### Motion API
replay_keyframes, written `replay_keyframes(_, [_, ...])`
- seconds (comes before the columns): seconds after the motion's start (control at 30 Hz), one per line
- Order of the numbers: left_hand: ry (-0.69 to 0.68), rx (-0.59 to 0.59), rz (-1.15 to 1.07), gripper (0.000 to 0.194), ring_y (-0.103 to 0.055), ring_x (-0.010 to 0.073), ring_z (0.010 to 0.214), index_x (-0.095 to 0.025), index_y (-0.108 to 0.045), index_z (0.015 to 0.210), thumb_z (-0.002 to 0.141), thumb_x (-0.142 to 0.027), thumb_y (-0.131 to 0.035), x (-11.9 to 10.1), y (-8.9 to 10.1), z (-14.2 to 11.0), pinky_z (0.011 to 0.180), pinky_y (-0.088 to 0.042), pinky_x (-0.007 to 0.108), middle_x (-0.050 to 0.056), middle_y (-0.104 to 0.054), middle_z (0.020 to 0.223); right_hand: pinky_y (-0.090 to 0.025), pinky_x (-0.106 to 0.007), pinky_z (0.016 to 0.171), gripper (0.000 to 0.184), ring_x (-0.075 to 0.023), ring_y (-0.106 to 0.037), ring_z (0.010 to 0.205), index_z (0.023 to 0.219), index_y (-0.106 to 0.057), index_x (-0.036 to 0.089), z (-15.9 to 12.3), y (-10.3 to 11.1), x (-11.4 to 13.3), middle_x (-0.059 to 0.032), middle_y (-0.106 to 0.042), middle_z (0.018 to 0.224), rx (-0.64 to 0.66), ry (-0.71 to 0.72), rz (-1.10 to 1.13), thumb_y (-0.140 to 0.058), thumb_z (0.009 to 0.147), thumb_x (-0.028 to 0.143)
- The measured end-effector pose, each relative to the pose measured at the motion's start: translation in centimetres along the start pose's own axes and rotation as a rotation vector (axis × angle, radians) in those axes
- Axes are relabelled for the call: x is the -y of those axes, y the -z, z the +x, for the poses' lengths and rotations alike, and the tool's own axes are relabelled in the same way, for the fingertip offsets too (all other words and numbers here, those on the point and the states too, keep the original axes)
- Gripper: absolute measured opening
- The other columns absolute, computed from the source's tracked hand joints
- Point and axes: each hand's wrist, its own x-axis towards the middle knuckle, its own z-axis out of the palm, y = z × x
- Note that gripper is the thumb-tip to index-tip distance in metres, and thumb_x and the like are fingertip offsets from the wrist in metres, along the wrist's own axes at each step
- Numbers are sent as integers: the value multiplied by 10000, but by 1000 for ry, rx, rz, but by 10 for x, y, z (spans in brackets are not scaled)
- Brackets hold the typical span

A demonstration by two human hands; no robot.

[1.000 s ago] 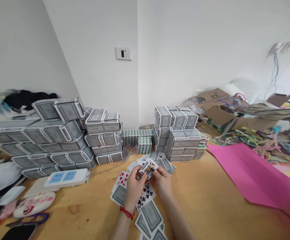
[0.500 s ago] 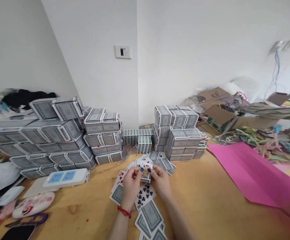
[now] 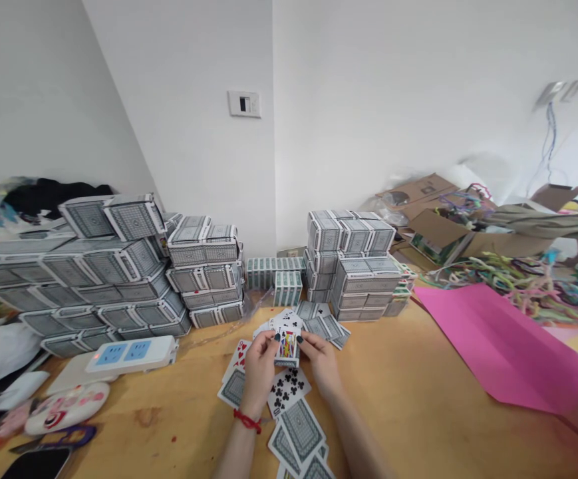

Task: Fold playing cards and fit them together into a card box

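Note:
Between my two hands is a jack playing card, face up, with a folded strip of patterned card back along its near edge. My left hand, with a red bracelet at the wrist, grips its left side between thumb and fingers. On the right side, my right hand pinches it the same way. Loose cards lie around and under my hands: a ten of clubs just below, a hearts card at the left, and several face-down cards nearer to me.
Block stacks made of cards stand at the left and right. Small card packs sit between them. A white power strip lies at left, a pink sheet at right, before cardboard boxes and tangled cords.
The jack card has shifted slightly left and tilted a little in my hands. My fingers have moved slightly along its edges; the surrounding cards look the same.

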Motion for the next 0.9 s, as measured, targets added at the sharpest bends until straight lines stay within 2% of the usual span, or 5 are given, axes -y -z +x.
replay_keyframes(0.17, [-7, 16, 10, 138, -455, 115, 546, -157, -551, 690, 634, -283, -542, -3, 1, -1, 530, -352, 209, -25, -516, 572, -421, -267, 588, 181, -158, -554, 555, 742, -685, 190, -1, 0, 2, -4, -637, 620, 23, -22, -10, -621, 629, 316])
replay_keyframes(0.4, [-19, 26, -50, 138, -442, 99, 513, -152, -533, 638, 629, -288, -555, -1, 2, 0, 498, -345, 198, -36, -491, 547, -419, -268, 580, 273, -164, -548, 561, 780, -685, 171, -1, 2, 1, -16, -641, 636, 10, -34, -39, -640, 601, 373])
replay_keyframes(0.53, [-6, 44, -93, 146, -435, 97, 509, -154, -517, 624, 625, -293, -559, -1, 1, -1, 497, -339, 198, -40, -486, 541, -391, -240, 526, 284, -142, -526, 522, 789, -685, 158, -1, 3, 2, -20, -637, 616, 16, -44, -50, -633, 617, 377])
replay_keyframes(0.67, [9, 89, -104, 135, -448, 106, 534, -159, -527, 656, 648, -293, -539, -4, 1, -2, 504, -338, 198, -37, -505, 563, -391, -238, 533, 264, -135, -525, 515, 779, -684, 165, -1, 3, 2, -14, -637, 611, 11, -31, -28, -634, 620, 370])
replay_keyframes(0.9, [-18, 97, -59, 156, -470, 119, 574, -151, -548, 711, 670, -300, -530, -2, 2, -1, 541, -362, 211, -19, -537, 614, -398, -248, 548, 284, -145, -530, 539, 806, -674, 146, 0, 5, 0, -27, -633, 629, 6, -23, -41, -627, 630, 364])
